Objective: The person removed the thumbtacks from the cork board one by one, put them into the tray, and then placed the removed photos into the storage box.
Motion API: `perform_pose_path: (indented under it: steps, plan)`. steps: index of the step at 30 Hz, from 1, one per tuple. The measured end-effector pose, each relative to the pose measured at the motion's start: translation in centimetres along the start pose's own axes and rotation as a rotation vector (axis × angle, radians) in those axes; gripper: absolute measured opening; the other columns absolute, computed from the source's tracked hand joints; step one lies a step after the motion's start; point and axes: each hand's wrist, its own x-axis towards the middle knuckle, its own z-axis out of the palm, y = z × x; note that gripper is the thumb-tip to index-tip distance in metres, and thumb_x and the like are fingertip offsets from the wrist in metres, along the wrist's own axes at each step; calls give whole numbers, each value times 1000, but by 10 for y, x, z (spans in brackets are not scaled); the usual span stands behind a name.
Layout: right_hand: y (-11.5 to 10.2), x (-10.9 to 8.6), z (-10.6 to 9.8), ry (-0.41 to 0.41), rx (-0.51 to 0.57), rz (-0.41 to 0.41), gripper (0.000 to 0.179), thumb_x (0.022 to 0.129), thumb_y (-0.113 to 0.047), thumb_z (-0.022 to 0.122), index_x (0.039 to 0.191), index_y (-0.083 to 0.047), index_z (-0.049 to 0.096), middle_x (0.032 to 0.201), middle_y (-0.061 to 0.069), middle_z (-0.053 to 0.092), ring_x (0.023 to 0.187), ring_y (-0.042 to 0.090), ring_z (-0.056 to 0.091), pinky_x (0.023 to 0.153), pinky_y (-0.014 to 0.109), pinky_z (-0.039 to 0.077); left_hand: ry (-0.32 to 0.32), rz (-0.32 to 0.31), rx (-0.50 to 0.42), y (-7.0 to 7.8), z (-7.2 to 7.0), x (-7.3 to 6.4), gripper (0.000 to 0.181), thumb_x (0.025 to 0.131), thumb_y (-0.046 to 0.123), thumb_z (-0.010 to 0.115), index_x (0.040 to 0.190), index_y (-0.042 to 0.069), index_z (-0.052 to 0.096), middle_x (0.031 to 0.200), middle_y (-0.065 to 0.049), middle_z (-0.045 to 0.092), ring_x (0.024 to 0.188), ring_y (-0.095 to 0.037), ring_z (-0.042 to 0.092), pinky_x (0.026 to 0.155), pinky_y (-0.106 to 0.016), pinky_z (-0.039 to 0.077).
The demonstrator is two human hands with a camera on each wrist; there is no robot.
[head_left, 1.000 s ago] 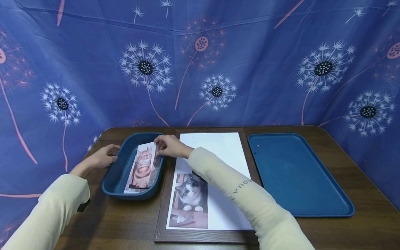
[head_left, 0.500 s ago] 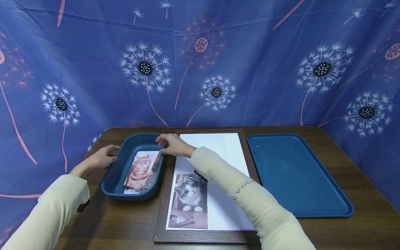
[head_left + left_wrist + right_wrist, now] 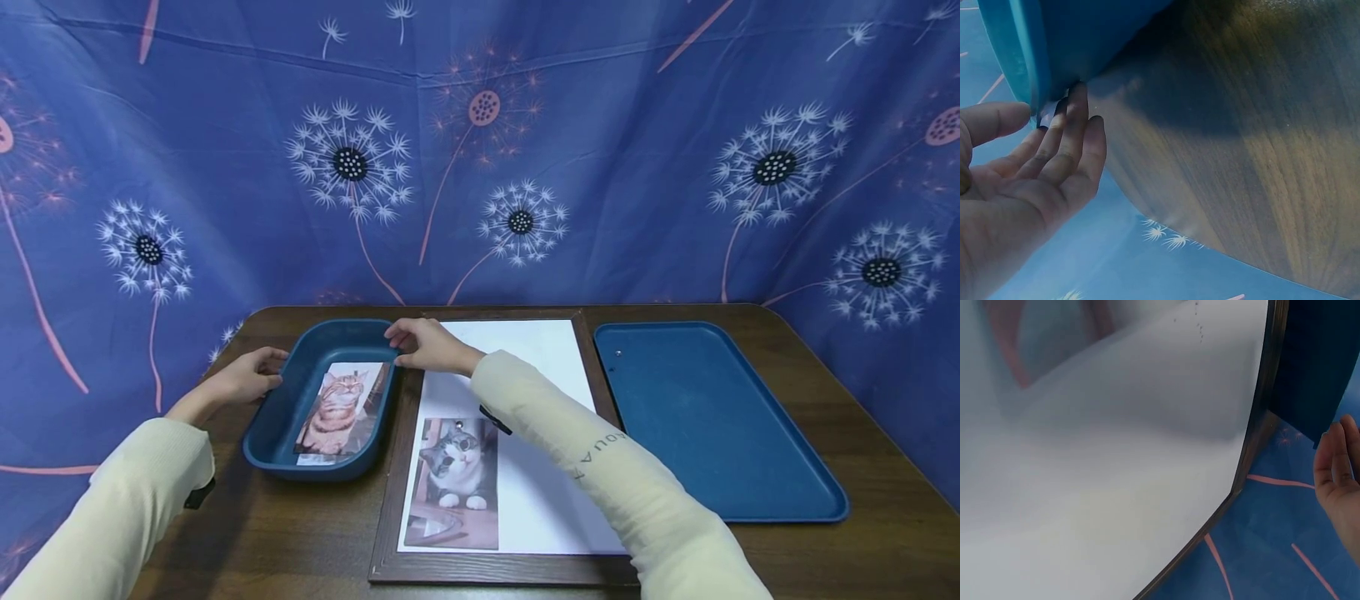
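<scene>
A deep blue plastic tub (image 3: 318, 473) stands at the table's left. In it lie overlapping photo cards, the top one showing an orange tabby cat (image 3: 337, 412). My left hand (image 3: 243, 379) holds the tub's left rim; in the left wrist view the thumb (image 3: 1004, 119) meets the rim and the fingers lie against the outer wall. At the tub's far right rim is my right hand (image 3: 431, 346), fingers loosely bent, no card between them. A grey-and-white cat photo (image 3: 453, 487) is on the brown-framed whiteboard (image 3: 551, 508), with a small silvery round piece (image 3: 459, 425) near its top.
Right of the whiteboard lies a flat blue tray (image 3: 720, 425) with a tiny silvery piece (image 3: 618, 353) at its upper left. All stand on a dark wooden table (image 3: 810, 375). A blue dandelion-print cloth (image 3: 600, 125) hangs behind.
The orange cat card, lifted in my right hand a second ago, now lies flat in the tub. My right hand let it go and drew rightward to the rim. The left hand stayed put.
</scene>
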Motion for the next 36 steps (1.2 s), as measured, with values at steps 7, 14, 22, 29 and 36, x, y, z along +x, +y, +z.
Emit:
perform_pose_path:
  steps: [7, 14, 22, 29, 36]
  plan:
    - [4, -5, -7, 23, 17, -21, 39, 82, -4, 65, 119, -2, 54, 110, 14, 61, 102, 22, 59, 88, 25, 47, 40, 21, 26, 1, -2, 0, 45, 94, 8, 42, 129, -16, 29, 119, -39, 44, 101, -42, 54, 74, -43, 52]
    - [9, -14, -14, 25, 16, -25, 39, 81, -3, 65, 118, 2, 54, 109, 15, 62, 100, 24, 59, 88, 32, 48, 116, 53, 86, 4, -3, -1, 46, 94, 13, 44, 128, -16, 33, 117, -37, 48, 96, -39, 55, 71, -40, 49]
    - [19, -27, -20, 30, 22, -12, 40, 79, -1, 66, 117, 0, 55, 111, 19, 61, 100, 28, 59, 77, 28, 50, 222, 101, 174, 14, -1, -3, 45, 92, 16, 48, 125, -13, 39, 118, -35, 50, 108, -48, 50, 85, -53, 43]
    - [25, -42, -23, 6, 38, -7, 39, 80, -2, 66, 117, 1, 55, 112, 21, 60, 103, 32, 59, 76, 24, 50, 290, 124, 221, 25, 5, -4, 44, 91, 18, 51, 125, -9, 41, 119, -34, 51, 107, -47, 51, 84, -55, 42]
    - [33, -54, -24, -3, 32, -12, 40, 79, -2, 66, 118, 2, 54, 110, 20, 60, 102, 32, 59, 74, 24, 50, 302, 153, 225, 38, 11, -6, 46, 91, 16, 50, 129, -7, 38, 123, -35, 48, 110, -49, 48, 85, -56, 42]
